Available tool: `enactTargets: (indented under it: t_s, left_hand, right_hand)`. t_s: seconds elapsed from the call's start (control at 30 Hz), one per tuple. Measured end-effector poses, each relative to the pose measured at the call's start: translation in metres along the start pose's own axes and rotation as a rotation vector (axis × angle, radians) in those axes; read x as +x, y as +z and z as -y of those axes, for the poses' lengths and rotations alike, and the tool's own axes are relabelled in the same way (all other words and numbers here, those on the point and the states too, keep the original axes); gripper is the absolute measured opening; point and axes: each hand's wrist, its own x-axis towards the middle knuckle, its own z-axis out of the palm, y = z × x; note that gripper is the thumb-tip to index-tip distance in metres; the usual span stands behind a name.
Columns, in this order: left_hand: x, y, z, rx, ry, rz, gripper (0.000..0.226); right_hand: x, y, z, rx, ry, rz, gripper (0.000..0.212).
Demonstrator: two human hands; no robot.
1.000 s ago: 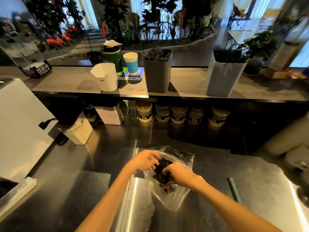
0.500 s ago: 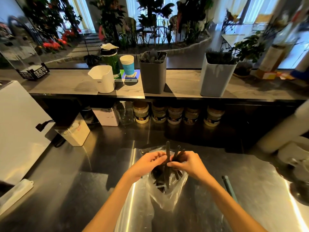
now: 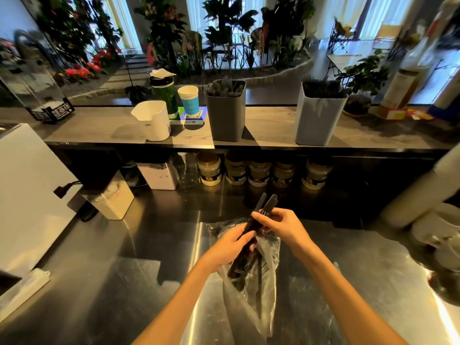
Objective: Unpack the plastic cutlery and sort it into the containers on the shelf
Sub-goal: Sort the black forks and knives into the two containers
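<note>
Over the steel counter (image 3: pixel 104 282), the right hand (image 3: pixel 281 227) is curled round a small bundle of black plastic cutlery (image 3: pixel 262 210), pinching it partway up, while the left hand (image 3: pixel 231 245) closes its fingers on the lower part of the same bundle, right at the mouth of the clear plastic bag (image 3: pixel 251 290). The bundle is half out: its handle ends stick up and away from the person, leaning a little to the right, so the long axis runs from the bag's mouth up toward the shelf (image 3: pixel 104 128). The working ends are down inside the bag, and through the crinkled film I can't tell forks from spoons. More dark pieces lie loose in the bag, which is slumped on the counter toward the person. The risk I see is the thin film snagging on tines as the bundle lifts, dragging the whole bag up and spilling the rest across the counter. The pinch also takes only some of the pieces, so one could slip and fall back. On the shelf above, the dark grey bin (image 3: pixel 226 115) and the pale grey bin (image 3: pixel 319 118) already hold dark cutlery, well apart from the hands. A mixed handful would need splitting before it goes in.
</note>
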Motion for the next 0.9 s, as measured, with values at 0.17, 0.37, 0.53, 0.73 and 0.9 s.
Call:
enactTargets:
  t_s: [0.17,0.37,0.53,0.73,0.9]
  left_hand:
    - [-0.0026,0.0011,-0.0049,-0.24,-0.014,0.01,0.031]
    - [-0.0021,0.0038,-0.0071,-0.306,-0.003,-0.025,0.032]
    - [0.0009,0.0055,-0.0066,-0.24,0.005,-0.085,0.028]
    - [0.002,0.0052,-0.0037,-0.18,0.015,-0.137,0.022]
    - [0.0008,0.0036,-0.008,-0.175,-0.004,-0.106,0.027]
  right_hand:
    - [-0.0005,-0.0022,0.0027,0.094,0.006,0.089,0.022]
    - [-0.0013,-0.0036,0.003,0.095,-0.04,0.061,0.022]
    - [-0.0009,-0.0001,-0.0001,0.053,-0.08,-0.031,0.017]
    - [0.0005,-0.0043,-0.0002,0.056,-0.093,-0.064,0.016]
    - [0.0025,-0.0062,-0.0043,0.017,-0.109,-0.172,0.027]
